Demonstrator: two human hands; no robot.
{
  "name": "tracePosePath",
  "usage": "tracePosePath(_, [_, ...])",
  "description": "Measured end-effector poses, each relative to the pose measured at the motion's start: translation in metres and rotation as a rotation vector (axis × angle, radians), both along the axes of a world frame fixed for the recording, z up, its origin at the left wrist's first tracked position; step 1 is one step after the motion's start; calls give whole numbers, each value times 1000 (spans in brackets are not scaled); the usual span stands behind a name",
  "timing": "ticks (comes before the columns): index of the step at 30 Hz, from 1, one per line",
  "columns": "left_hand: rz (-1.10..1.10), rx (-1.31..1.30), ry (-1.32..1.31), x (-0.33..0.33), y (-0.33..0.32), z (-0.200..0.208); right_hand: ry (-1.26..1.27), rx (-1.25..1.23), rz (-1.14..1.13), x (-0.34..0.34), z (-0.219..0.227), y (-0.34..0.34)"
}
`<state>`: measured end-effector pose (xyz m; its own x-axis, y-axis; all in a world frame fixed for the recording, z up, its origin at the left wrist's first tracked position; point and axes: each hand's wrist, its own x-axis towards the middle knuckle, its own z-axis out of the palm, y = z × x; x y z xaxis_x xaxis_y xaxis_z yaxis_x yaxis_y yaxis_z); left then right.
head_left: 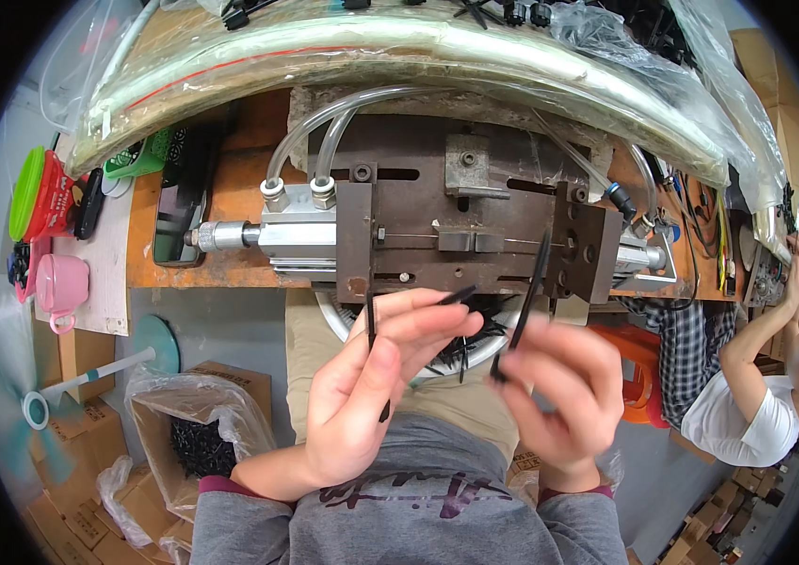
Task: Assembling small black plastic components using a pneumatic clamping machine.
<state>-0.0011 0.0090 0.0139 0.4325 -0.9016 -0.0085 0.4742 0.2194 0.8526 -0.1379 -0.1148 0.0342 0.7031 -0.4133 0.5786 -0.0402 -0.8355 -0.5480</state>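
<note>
Fingers and thumb of my left hand (347, 405) are pinched round a thin black plastic strip (371, 315). A second black piece (458, 296) pokes out past its fingertips. Slightly blurred, my right hand (569, 400) grips another long black strip (535, 287), which stands nearly upright. Both hands are over a white basin (334, 318) of black strips (462, 348), partly hidden below them. Just beyond is a brown metal fixture (399, 207) with a small steel block (470, 238) at its centre and a pneumatic cylinder (298, 240) on its left.
Clear air tubes (329, 141) loop over the wooden bench (249, 169). A pink cup (62, 282) and a red container (53, 202) stand left. Below are a plastic-lined box (159, 414) of black pieces and a fan (37, 410). A co-worker (752, 405) sits right, near an orange stool (639, 367).
</note>
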Motion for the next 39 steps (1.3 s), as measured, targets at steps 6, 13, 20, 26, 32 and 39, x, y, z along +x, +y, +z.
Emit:
tracePosePath(6, [-12, -69, 34, 2, 3, 10, 296, -126, 49, 19, -23, -12])
tracePosePath(13, [-14, -69, 65, 6, 4, 9, 454, -262, -18, 29, -9, -12])
tracePosePath(20, [63, -101, 1, 4, 4, 3, 188, -188, 118, 22, -8, -11])
tracePosePath(26, [-71, -85, -54, -7, -7, -1, 63, -13, 423, 17, 3, 14])
tracePosePath(32, [-127, -22, -118, -5, -3, 1, 12, -48, 230, 4, 2, 7])
tracePosePath(39, [45, 143, -120, 1, 7, 18, 274, -58, 66, 15, -27, -9])
